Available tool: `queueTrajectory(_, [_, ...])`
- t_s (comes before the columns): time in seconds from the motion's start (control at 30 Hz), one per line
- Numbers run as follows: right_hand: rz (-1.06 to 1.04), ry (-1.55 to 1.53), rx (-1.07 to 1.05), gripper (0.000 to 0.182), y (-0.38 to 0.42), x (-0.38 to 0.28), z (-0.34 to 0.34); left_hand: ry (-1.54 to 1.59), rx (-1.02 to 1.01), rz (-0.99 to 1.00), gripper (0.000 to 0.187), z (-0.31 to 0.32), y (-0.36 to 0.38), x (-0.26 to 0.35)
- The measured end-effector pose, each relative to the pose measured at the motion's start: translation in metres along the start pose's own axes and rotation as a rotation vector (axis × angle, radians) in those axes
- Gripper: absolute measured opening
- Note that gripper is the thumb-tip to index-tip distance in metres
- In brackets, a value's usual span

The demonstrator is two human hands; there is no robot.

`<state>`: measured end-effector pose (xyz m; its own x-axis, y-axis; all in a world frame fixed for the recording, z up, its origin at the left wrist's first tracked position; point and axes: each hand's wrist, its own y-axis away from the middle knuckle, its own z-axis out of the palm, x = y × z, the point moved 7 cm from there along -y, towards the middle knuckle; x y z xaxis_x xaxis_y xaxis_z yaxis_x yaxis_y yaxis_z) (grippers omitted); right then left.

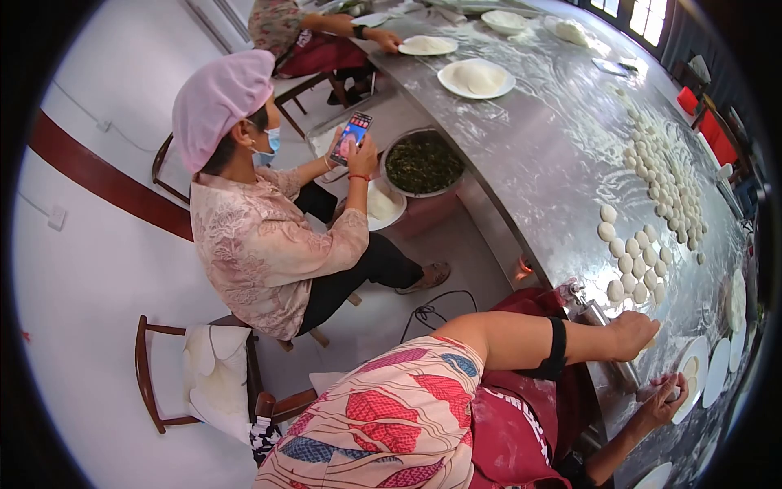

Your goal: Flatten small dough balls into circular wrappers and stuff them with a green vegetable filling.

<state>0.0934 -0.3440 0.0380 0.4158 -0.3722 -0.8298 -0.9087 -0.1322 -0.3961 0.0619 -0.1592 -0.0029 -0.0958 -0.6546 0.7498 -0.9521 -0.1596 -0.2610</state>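
Note:
My left hand (634,335) is curled closed over the metal table, just beyond a metal roller (611,342) at the table's edge. Its fingers hide whatever is inside. Lower right, my right hand (658,403) pinches a pale dough round (673,394) beside a white plate (681,411). On that plate lie flat dough wrappers (691,373). Past my left hand, several small floured dough pieces (639,266) sit grouped on the table. Both of my arms wear black bands, and a red apron (509,432) covers my front.
A co-worker (277,236) in a pink cap sits at left, holding a phone (352,137). Beside them stands a large pot of chopped greens (422,161). Another person's hand (383,39) touches a plate at the far end. More dough pieces (668,183) cover the floured metal table (521,163).

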Motion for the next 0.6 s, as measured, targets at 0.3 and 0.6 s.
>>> queueTrajectory(0.3, [-0.117,-0.158,0.013,0.019,0.006,0.010,-0.005,-0.072,-0.107,-0.061,0.015,0.001,0.000,0.000])
queueTrajectory(0.6, [-0.151,-0.213,0.040,0.017,0.016,-0.010,-0.001,-0.149,-0.118,-0.111,0.016,-0.001,0.001,0.000])
